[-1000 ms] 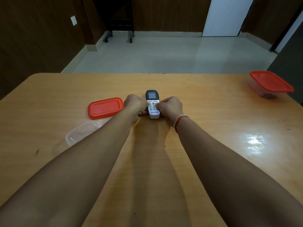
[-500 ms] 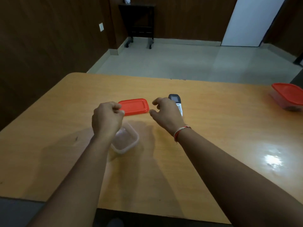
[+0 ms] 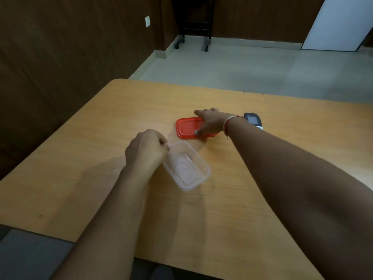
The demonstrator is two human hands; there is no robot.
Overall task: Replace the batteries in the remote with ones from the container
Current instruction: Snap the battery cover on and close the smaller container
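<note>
Remote [image 3: 254, 120] lies on the table [image 3: 101, 178] just behind the right wrist, mostly hidden by it, only its dark screen end showing. It sits face up and apart from both hands, so the battery work looks finished, as a judgement.

Right hand [image 3: 211, 123] rests flat on the lid [image 3: 186, 127], fingers spread over its near-right part and thumb down on its near edge; it presses rather than pinches, and nothing is gripped yet. Left hand [image 3: 146, 149] is curled with its fingertips at the far-left corner of the tub [image 3: 186, 168]; whether they clamp the rim or only touch it, I cannot tell. The tub stands open just nearer than the lid and looks empty, though the plastic is clear and blurred.

The step in hand seems to be closing the tub. To do it well, curl the right fingers under the lid's far edge and lift it clear instead of dragging it, so it does not knock the remote behind the wrist. Steady the tub low at that corner with the left hand, since light plastic slides easily. Line the lid's long side with the tub's, seat one end first, then press round the rim.
</note>
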